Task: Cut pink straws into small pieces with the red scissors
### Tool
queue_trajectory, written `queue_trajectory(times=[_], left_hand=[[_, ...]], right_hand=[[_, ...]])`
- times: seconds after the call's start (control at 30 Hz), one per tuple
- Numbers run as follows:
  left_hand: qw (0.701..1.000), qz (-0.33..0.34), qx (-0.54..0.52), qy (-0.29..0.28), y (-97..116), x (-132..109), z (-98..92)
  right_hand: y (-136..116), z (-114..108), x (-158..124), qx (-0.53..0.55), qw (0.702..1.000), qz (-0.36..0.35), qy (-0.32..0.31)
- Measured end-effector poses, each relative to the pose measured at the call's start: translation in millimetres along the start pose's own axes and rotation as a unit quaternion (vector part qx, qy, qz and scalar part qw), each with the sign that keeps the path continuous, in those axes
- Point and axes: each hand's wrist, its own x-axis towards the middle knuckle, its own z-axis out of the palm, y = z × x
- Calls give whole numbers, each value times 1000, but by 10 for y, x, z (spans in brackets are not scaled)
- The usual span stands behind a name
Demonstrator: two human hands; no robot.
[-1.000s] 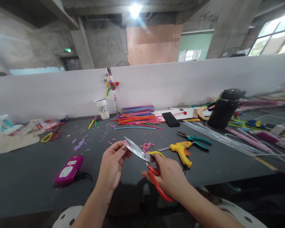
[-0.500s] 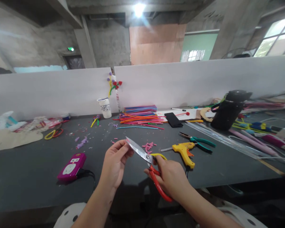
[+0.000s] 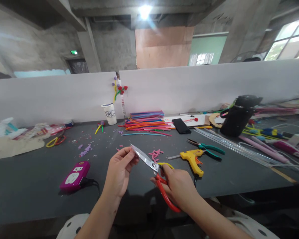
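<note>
My right hand (image 3: pixel 180 187) is closed around the handles of a pair of scissors (image 3: pixel 145 160), one handle red and the other yellow. The blades point up and left, close together, and their tips reach the fingertips of my left hand (image 3: pixel 121 169). Those fingers are pinched together; whatever small piece they hold is hidden behind fingers and blades. Just beyond the scissors lies a small heap of short pink pipe cleaner pieces (image 3: pixel 155 154). Right of my right hand rests a yellow glue gun (image 3: pixel 192 159), with green-handled pliers (image 3: pixel 211 149) behind it.
A bundle of coloured pipe cleaners (image 3: pixel 147 122) lies at the back beside a black phone (image 3: pixel 181 126). A white paper cup (image 3: pixel 109 114) stands near the partition (image 3: pixel 189 86). A magenta device (image 3: pixel 75 176) with a cable sits left; a black flask (image 3: pixel 239 114) stands right.
Almost nothing differs. The view has shifted very slightly, and both hands and the scissors keep nearly the same pose.
</note>
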Motion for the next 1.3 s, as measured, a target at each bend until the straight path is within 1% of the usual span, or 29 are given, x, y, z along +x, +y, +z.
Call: queue_trajectory(times=[0.17,0.23,0.3,0.37,0.43,0.47,0.53,0.6,0.67,0.7,0.77,0.87,0.97,1.07,1.17,1.23,1.3], left_hand=[[1000,17,18,10,12,7,-15],[999,21,23,14,17,12,-13],[999,17,24,17,16,13,-4],[1000,-4,23,3,0,6,17],[998,-40,24,-36,-36,-11,49],[996,-64,26,-62,-63,-24,68],[987,-116,31,-110,-128,-57,106],[976,-156,36,-151,-194,-91,140],[966,-179,39,-180,-246,-120,162],[963,-186,41,-191,-262,-130,169],[957,-195,47,-207,-278,-139,176],[954,-194,72,-216,-280,-132,171],[959,-159,120,-203,-288,-111,156],[960,-122,174,-181,-317,-93,147],[956,-116,207,-173,-352,-89,160],[955,-114,215,-171,-365,-93,173],[957,-111,217,-157,-361,-93,177]], right_hand=[[6,-16,9,-11,1000,10,-11],[12,-16,19,5,1000,21,-19],[25,-7,31,63,996,46,-32],[40,2,50,163,983,81,-33],[47,-10,78,285,952,111,-23],[45,-29,96,348,929,125,-12],[26,-90,137,461,872,159,-36],[-3,-161,177,535,816,212,-56],[-24,-210,206,573,783,230,-73],[-27,-222,216,581,775,234,-82],[-15,-225,222,584,772,230,-102],[30,-205,210,582,780,197,-120],[60,-181,196,572,796,172,-103],[56,-151,198,549,810,184,-90],[43,-123,209,533,820,188,-91],[44,-106,213,524,828,181,-89],[58,-90,211,509,840,169,-81]])
